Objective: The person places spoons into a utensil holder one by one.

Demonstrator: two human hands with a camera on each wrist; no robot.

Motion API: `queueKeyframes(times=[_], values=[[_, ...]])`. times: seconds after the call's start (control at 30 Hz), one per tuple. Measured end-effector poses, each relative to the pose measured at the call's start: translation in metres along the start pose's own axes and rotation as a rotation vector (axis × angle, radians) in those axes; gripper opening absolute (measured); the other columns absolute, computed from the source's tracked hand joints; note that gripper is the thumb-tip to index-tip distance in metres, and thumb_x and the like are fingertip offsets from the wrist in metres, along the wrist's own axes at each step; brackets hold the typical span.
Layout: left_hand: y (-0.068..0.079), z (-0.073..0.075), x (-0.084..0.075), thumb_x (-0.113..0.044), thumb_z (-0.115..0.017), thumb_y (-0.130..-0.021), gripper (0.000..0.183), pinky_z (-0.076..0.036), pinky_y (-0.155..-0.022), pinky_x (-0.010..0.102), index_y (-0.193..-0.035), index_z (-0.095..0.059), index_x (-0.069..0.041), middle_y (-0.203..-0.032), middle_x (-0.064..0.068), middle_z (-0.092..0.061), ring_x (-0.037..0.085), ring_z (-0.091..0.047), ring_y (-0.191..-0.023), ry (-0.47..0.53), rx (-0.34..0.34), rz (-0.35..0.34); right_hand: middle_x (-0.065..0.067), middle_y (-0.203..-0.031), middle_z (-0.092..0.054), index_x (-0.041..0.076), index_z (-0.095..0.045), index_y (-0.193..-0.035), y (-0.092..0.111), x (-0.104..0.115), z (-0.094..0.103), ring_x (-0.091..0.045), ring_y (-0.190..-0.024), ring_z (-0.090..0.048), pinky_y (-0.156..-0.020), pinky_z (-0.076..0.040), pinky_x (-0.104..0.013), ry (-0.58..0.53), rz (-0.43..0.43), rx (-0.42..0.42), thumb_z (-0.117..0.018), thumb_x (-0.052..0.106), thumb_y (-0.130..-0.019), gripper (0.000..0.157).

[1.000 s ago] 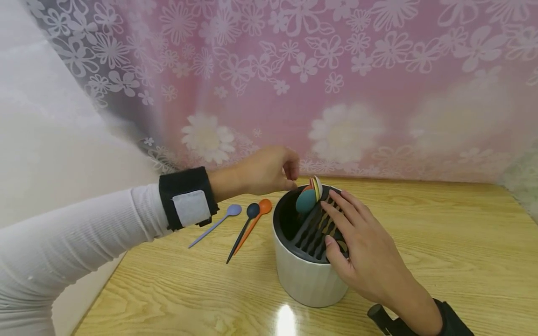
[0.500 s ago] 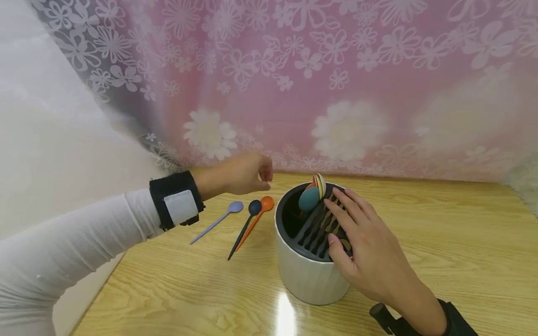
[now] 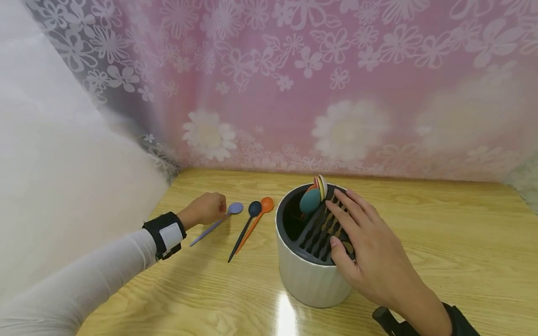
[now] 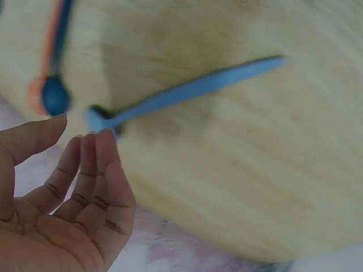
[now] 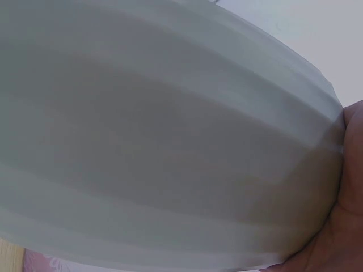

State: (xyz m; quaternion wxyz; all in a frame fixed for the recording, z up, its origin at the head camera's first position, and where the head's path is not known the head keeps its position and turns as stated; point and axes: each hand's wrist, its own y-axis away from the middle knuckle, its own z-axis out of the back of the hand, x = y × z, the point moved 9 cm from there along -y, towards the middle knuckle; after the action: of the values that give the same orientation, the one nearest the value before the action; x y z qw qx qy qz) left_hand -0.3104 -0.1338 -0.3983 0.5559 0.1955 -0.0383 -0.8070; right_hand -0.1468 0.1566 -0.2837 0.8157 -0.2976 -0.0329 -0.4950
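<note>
My left hand (image 3: 208, 208) is over the bowl end of a lavender spoon (image 3: 236, 208) lying on the table. In the left wrist view the loosely bent fingers and thumb stand apart with nothing between them, and the spoon handle (image 4: 198, 88) runs off to the right. My right hand (image 3: 374, 247) rests, fingers spread, on the slotted black top (image 3: 315, 240) of a white ribbed utensil holder (image 3: 313, 284). Its palm is beside the holder wall (image 5: 170, 141) in the right wrist view. A teal spoon (image 3: 310, 200) and several other spoons stand in the holder's open side.
A dark blue spoon (image 3: 254, 208) lies partly across an orange spoon (image 3: 267, 204), between the lavender one and the holder. The wooden table (image 3: 454, 224) ends at a pink floral curtain (image 3: 286, 116) behind. A white wall (image 3: 84, 154) borders the left.
My left hand has moved left and down from beside the holder's rim to the lavender spoon. The right hand has stayed on the holder's top.
</note>
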Motion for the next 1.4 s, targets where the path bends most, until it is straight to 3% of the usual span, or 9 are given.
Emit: queueKeyframes(times=[0.13,0.2,0.27,0.4,0.63,0.8,1.0,1.17,1.4], values=[[-0.005,-0.012,0.018,-0.013,-0.066,-0.095,0.014,-0.054,-0.077,0.041,-0.102,-0.065,-0.001,-0.097,0.011,-0.068,0.024,-0.065,-0.084,0.011,0.027,0.046,-0.009,-0.158,-0.039,0.012,-0.052,-0.145,0.0,0.001,0.002,-0.031,-0.146,-0.032,-0.106,-0.036,-0.058,-0.001,0.0,-0.002,-0.056,0.017,-0.092,0.054],[-0.006,-0.015,0.021,-0.011,-0.065,-0.096,0.011,-0.052,-0.072,0.037,-0.097,-0.064,0.0,-0.089,0.009,-0.065,0.02,-0.061,-0.077,0.028,0.031,0.052,-0.009,-0.158,-0.039,0.012,-0.052,-0.145,0.0,0.002,0.002,-0.031,-0.146,-0.032,-0.106,-0.036,-0.058,-0.001,0.003,-0.003,-0.056,0.017,-0.092,0.054],[-0.007,-0.019,0.023,-0.01,-0.064,-0.096,0.014,-0.044,-0.062,0.03,-0.085,-0.058,-0.004,-0.076,0.003,-0.055,0.014,-0.05,-0.066,0.015,0.026,0.058,-0.008,-0.159,-0.038,0.012,-0.052,-0.146,0.0,0.003,0.002,-0.031,-0.146,-0.032,-0.106,-0.037,-0.058,-0.004,0.006,-0.004,-0.056,0.017,-0.091,0.054],[-0.009,-0.026,0.025,-0.007,-0.061,-0.097,0.041,-0.022,-0.053,0.026,-0.065,-0.036,-0.014,-0.06,-0.003,-0.026,0.011,-0.023,-0.054,-0.041,0.019,0.09,-0.008,-0.159,-0.037,0.013,-0.052,-0.146,0.0,0.003,0.002,-0.031,-0.146,-0.032,-0.105,-0.037,-0.059,-0.005,0.006,-0.002,-0.056,0.017,-0.092,0.055],[-0.008,-0.03,0.019,-0.007,-0.061,-0.094,0.036,-0.024,-0.049,0.025,-0.065,-0.04,-0.013,-0.059,-0.004,-0.03,0.01,-0.029,-0.052,-0.075,0.041,0.119,-0.009,-0.158,-0.038,0.012,-0.052,-0.146,0.0,0.004,0.003,-0.031,-0.145,-0.033,-0.105,-0.038,-0.058,-0.003,0.013,-0.012,-0.057,0.017,-0.091,0.055],[-0.007,-0.015,0.004,-0.002,-0.057,-0.094,0.036,-0.025,-0.048,0.023,-0.06,-0.048,-0.011,-0.051,-0.005,-0.035,0.008,-0.028,-0.047,0.035,-0.022,0.002,-0.01,-0.158,-0.039,0.011,-0.053,-0.145,0.0,0.003,0.003,-0.032,-0.145,-0.033,-0.105,-0.037,-0.058,-0.001,0.013,-0.008,-0.057,0.017,-0.091,0.054],[-0.001,0.003,-0.015,-0.004,-0.059,-0.098,0.015,-0.05,-0.057,0.027,-0.092,-0.069,0.005,-0.074,0.011,-0.07,0.014,-0.062,-0.059,0.107,-0.059,-0.093,-0.01,-0.157,-0.04,0.011,-0.054,-0.144,0.0,0.002,0.003,-0.032,-0.146,-0.033,-0.106,-0.036,-0.057,0.006,0.014,-0.014,-0.056,0.017,-0.091,0.053],[0.003,0.007,-0.028,-0.007,-0.062,-0.098,0.015,-0.054,-0.064,0.031,-0.094,-0.072,0.004,-0.087,0.016,-0.073,0.017,-0.067,-0.068,0.127,-0.056,-0.12,-0.01,-0.157,-0.041,0.011,-0.054,-0.143,0.0,0.002,0.002,-0.032,-0.145,-0.033,-0.106,-0.036,-0.057,0.005,0.019,-0.017,-0.056,0.017,-0.091,0.053],[0.012,0.025,-0.052,-0.012,-0.068,-0.095,0.01,-0.051,-0.065,0.031,-0.09,-0.074,-0.006,-0.088,0.007,-0.072,0.013,-0.062,-0.07,0.167,-0.101,-0.191,-0.011,-0.157,-0.04,0.01,-0.054,-0.143,0.001,0.003,0.002,-0.032,-0.145,-0.033,-0.106,-0.036,-0.057,0.005,0.017,-0.017,-0.056,0.017,-0.091,0.053]])
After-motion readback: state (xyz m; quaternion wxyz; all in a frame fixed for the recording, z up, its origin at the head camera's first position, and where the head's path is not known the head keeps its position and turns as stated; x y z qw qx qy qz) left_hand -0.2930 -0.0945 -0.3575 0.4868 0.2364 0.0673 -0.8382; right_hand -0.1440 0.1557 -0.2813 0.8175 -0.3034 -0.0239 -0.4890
